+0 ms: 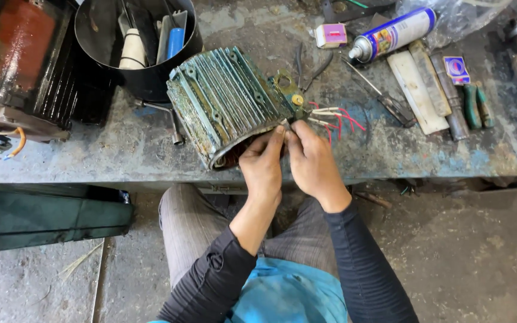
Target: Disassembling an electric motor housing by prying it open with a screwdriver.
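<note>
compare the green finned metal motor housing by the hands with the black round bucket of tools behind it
The green finned motor housing lies on its side, ribbed and worn; the black round bucket stands upright with smooth walls. Both hands touch the housing's rim; none touches the bucket. Both sit on the workbench.

Both hands at the finned motor housing (225, 101) on the workbench (121, 155): left hand (262, 167) and right hand (312, 162) pinch together at its open rim, fingertips touching. Red and white leads (333, 116) stick out just beside them. Spray can (393, 33) well behind.
</note>
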